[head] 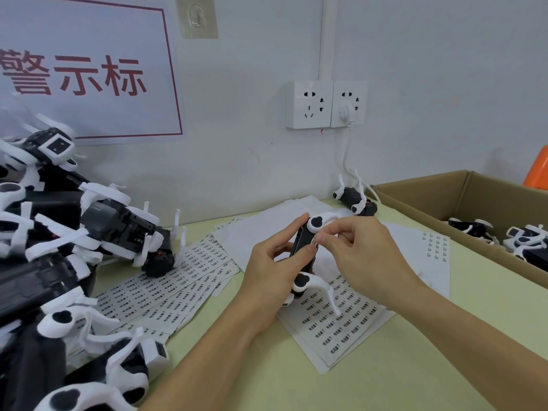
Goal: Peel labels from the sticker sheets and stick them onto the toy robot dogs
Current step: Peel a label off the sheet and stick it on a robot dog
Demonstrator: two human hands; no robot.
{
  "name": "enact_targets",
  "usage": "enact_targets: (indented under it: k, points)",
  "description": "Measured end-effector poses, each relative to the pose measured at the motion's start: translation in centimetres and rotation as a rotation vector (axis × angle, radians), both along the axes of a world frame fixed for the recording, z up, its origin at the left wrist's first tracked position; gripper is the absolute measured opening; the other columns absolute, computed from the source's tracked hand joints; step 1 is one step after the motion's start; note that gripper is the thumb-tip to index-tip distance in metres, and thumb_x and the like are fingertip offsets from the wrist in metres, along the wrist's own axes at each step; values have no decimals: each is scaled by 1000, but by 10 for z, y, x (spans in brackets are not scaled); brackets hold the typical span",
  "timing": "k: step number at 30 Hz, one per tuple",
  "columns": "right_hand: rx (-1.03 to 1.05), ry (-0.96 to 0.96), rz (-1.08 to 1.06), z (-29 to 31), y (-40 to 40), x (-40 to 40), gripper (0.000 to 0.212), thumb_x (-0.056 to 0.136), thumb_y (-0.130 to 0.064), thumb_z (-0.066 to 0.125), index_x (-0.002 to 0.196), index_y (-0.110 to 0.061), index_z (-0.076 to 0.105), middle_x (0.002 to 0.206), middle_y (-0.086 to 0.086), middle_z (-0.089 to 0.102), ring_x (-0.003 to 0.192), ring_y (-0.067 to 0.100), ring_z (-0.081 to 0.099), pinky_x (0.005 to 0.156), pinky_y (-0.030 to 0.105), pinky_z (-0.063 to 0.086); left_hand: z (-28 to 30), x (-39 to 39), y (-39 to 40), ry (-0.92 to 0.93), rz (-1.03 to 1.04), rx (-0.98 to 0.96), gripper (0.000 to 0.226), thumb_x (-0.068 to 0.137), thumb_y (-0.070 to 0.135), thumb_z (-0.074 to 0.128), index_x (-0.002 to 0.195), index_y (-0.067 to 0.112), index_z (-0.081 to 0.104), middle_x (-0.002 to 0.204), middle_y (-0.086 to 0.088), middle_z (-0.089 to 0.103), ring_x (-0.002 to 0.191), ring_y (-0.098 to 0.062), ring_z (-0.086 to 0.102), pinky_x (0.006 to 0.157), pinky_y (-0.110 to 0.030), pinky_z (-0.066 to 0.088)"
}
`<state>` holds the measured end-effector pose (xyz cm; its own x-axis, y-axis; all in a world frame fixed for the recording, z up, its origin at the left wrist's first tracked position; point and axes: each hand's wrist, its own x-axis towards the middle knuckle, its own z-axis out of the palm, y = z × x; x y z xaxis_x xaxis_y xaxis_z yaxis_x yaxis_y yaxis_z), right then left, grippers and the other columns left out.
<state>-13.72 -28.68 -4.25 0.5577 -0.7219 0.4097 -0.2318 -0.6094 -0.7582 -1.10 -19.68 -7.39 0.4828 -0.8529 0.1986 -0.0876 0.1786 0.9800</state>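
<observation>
My left hand [268,272] grips a black and white toy robot dog [305,247] lying on its side above the table, its white legs pointing right and down. My right hand [360,253] reaches in from the right, and its thumb and forefinger pinch a small label [315,242] against the dog's black body. A sticker sheet [341,321] with rows of printed labels lies on the table under both hands. More sticker sheets [184,280] fan out to the left.
A heap of toy robot dogs [68,250] fills the left side. Another single dog [354,200] lies by the wall. A cardboard box [444,203] at right holds more dogs [525,238]. Wall sockets [324,103] with a plugged cable sit behind.
</observation>
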Motion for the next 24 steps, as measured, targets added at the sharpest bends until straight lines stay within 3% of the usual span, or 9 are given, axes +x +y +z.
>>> enact_targets:
  k: [6, 14, 16, 20, 24]
  points:
    - [-44, -45, -22, -7, 0, 3, 20, 93, -19, 68, 74, -24, 72, 37, -11, 32, 40, 9, 32, 44, 16, 30, 1, 0, 0, 24, 6, -5, 45, 92, 22, 70, 118, 59, 66, 101, 0, 74, 83, -11, 68, 76, -26, 51]
    - [-196, -79, -63, -18, 1, 4, 17, 93, -21, 68, 77, -28, 68, 42, -12, 41, 43, 11, 36, 48, 24, 31, 1, -1, 1, 22, 14, -6, 46, 92, 21, 70, 115, 60, 66, 102, 2, 75, 97, -20, 70, 88, -32, 55]
    - [-230, -95, -70, -21, 1, 4, 15, 93, -21, 69, 80, -28, 68, 43, -12, 42, 43, 11, 35, 50, 31, 34, 1, -1, 1, 21, 12, -5, 45, 92, 22, 70, 115, 61, 66, 103, 2, 74, 96, -19, 70, 85, -28, 55]
    - [-275, -115, -76, -24, 1, 4, 8, 92, -21, 69, 86, -26, 71, 46, -11, 44, 44, 12, 37, 48, 28, 30, 3, -2, 2, 37, 8, -14, 45, 92, 21, 70, 115, 60, 67, 101, -1, 74, 82, -14, 68, 76, -23, 55]
    - [-306, -113, -93, -26, 1, 4, 5, 92, -21, 69, 88, -23, 71, 47, -17, 47, 46, 11, 41, 49, 27, 28, 3, -2, 2, 39, 10, -16, 45, 91, 21, 70, 114, 60, 67, 99, 1, 74, 85, -14, 69, 76, -23, 54]
